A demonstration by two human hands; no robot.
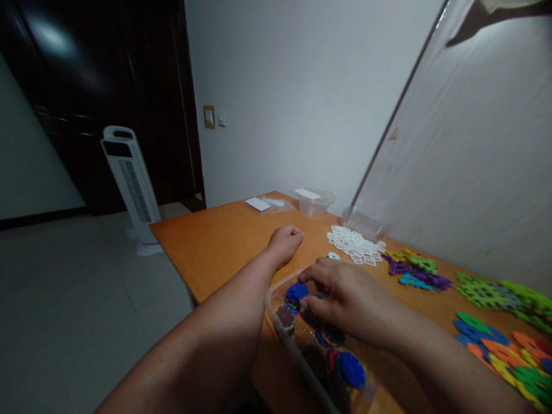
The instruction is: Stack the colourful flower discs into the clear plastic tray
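My left hand (285, 244) rests on the table as a closed fist, beyond the far edge of a clear plastic box (282, 339). Whatever it may hold is hidden inside the fingers. My right hand (345, 290) reaches over the box, thumb and forefinger curled around the edge of a stack of blue notched discs (297, 293). Beside that stack stands one with a brown disc (285, 317) on top. Further stacks lie nearer me, one topped by a blue disc (351, 370). Part of the box is hidden under my right hand and forearm.
On the orange-brown table (215, 236) lie white lattice pieces (356, 244), purple pieces (414, 273), green pieces (487, 293) and coloured rings (495, 351). A round plastic tub (314, 204) and a clear tray (364, 223) stand near the wall. A tower fan (133, 190) stands left.
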